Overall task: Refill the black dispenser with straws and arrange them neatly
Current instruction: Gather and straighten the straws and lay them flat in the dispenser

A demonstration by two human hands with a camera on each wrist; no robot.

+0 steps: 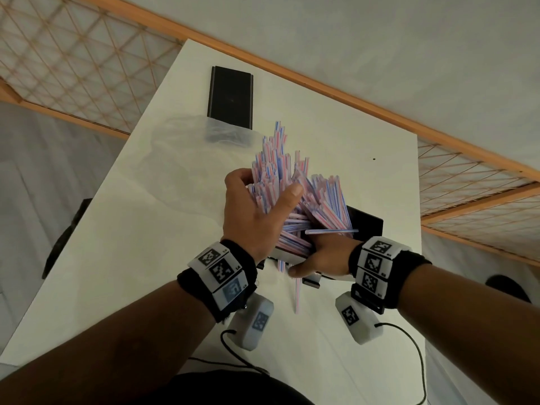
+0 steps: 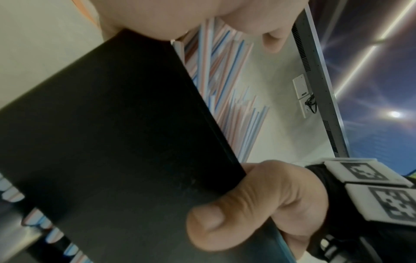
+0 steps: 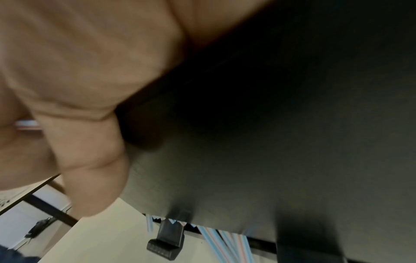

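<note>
While right hand (image 1: 324,255) grips black dispenser (image 1: 366,223) wall, left hand (image 1: 254,211) clutches striped straws (image 1: 280,171) fanning toward 12 o'clock.

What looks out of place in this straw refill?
The straws gripped by the left hand fan out unevenly, one straw lies crosswise over the black dispenser, and a few poke out below onto the table.

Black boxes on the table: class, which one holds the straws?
The near black dispenser, gripped by the right hand, is crammed with striped straws that the left hand grips. The far black piece lies flat without straws.
</note>
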